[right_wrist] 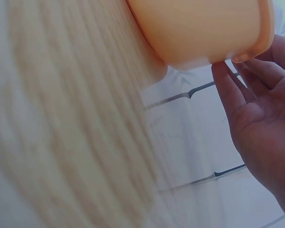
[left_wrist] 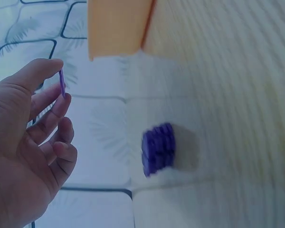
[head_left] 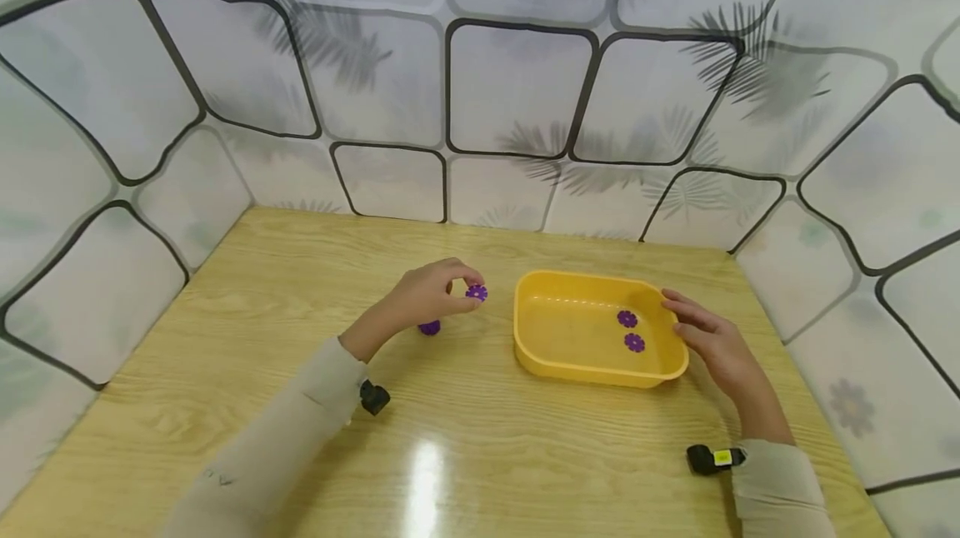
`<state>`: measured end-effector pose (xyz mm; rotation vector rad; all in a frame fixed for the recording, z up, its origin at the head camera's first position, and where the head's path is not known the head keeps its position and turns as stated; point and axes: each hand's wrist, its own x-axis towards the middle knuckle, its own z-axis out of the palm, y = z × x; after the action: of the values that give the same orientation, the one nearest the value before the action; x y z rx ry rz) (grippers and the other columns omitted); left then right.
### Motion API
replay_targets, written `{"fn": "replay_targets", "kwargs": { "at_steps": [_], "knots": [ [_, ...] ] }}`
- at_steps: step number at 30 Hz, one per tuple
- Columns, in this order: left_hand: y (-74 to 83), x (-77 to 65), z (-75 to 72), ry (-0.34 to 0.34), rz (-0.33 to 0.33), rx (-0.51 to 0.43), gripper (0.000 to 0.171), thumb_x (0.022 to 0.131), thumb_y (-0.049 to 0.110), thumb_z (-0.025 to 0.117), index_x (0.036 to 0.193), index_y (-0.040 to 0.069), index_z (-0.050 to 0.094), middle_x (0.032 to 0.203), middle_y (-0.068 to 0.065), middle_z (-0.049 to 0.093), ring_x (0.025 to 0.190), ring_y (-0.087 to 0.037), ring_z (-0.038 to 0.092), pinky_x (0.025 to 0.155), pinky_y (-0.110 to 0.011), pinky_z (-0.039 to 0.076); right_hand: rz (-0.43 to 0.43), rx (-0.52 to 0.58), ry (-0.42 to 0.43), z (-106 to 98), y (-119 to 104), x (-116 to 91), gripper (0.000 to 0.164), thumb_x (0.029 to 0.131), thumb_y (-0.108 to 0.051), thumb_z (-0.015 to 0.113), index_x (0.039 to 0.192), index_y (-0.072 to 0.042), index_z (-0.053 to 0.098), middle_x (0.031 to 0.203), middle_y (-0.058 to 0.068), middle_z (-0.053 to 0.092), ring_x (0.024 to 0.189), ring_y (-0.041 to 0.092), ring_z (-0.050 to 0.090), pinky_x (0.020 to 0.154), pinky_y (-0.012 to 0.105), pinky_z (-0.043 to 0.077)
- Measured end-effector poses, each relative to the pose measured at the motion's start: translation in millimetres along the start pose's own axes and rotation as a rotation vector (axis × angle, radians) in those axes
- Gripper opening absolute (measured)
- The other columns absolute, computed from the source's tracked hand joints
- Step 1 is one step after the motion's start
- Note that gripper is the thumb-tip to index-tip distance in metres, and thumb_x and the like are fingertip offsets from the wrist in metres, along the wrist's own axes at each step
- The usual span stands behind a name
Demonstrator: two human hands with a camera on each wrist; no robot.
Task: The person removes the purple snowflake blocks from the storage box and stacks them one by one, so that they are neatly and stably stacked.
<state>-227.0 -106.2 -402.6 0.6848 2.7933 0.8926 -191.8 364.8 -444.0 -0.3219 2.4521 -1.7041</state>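
A thin purple flower-shaped disc [head_left: 476,293] is pinched upright between the thumb and fingertips of my left hand [head_left: 435,292]. In the left wrist view the disc [left_wrist: 62,83] shows edge-on. Below that hand, a short stack of purple discs [left_wrist: 158,148] sits on the table; the hand partly hides the stack [head_left: 430,327] in the head view. My right hand [head_left: 716,344] holds the right end of a yellow plastic tray [head_left: 600,372], thumb at the rim and fingers against the outer wall [right_wrist: 204,33]. Inside the tray lie two purple flower discs [head_left: 627,319], apart from each other.
The wooden table [head_left: 480,430] carries the tray right of centre. Patterned white cloth walls [head_left: 517,88] stand behind the table and along both sides. Black cameras [head_left: 373,397] are strapped at both wrists.
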Motion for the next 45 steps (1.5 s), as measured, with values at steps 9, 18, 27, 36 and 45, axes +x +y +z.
{"fn": "replay_targets", "kwargs": {
  "at_steps": [9,18,27,36,45],
  "knots": [
    [-36.9,-21.8,-5.3,-0.019,-0.079,0.017,0.033,0.094,0.041,0.069,0.125,0.027,0.068,0.115,0.008,0.062,0.084,-0.016,0.053,0.062,-0.032,0.043,0.002,-0.032,0.002,1.4,-0.4,0.9,0.052,0.106,-0.026,0.053,0.15,0.0,0.044,0.165,-0.004,0.031,0.137,-0.011,0.034,0.096,0.004,0.039],
    [-56.9,-37.7,-8.2,-0.053,-0.11,0.014,0.032,0.094,0.035,0.071,0.123,0.022,0.069,0.116,0.002,0.064,0.089,-0.017,0.056,0.07,-0.032,0.046,0.008,-0.013,0.005,1.6,-0.8,1.2,0.053,0.106,-0.025,0.054,0.15,0.001,0.044,0.165,-0.003,0.031,0.138,-0.009,0.035,0.096,0.004,0.04],
    [-62.8,-40.8,-3.0,-0.076,-0.125,0.091,0.031,0.092,0.036,0.072,0.12,0.022,0.071,0.117,0.002,0.066,0.096,-0.016,0.06,0.078,-0.035,0.048,0.014,-0.013,0.004,2.0,-1.1,1.1,0.052,0.106,-0.025,0.053,0.15,0.001,0.043,0.165,-0.004,0.031,0.142,-0.006,0.033,0.096,0.004,0.039],
    [-61.4,-41.6,1.5,-0.084,-0.1,0.103,0.034,0.092,0.039,0.072,0.122,0.021,0.071,0.114,0.003,0.067,0.094,-0.014,0.06,0.078,-0.035,0.047,0.017,-0.003,0.004,1.6,-0.7,-0.4,0.053,0.106,-0.025,0.054,0.15,0.002,0.043,0.164,-0.006,0.032,0.141,-0.008,0.033,0.096,0.003,0.039],
    [-57.7,-38.4,-1.4,-0.076,-0.114,0.078,0.04,0.095,0.041,0.069,0.13,0.022,0.067,0.119,0.003,0.065,0.095,-0.015,0.059,0.076,-0.035,0.048,0.017,-0.019,0.003,0.0,-0.5,0.8,0.053,0.106,-0.027,0.053,0.15,0.0,0.043,0.165,-0.005,0.03,0.142,-0.006,0.033,0.096,0.004,0.039]
  ]
}}
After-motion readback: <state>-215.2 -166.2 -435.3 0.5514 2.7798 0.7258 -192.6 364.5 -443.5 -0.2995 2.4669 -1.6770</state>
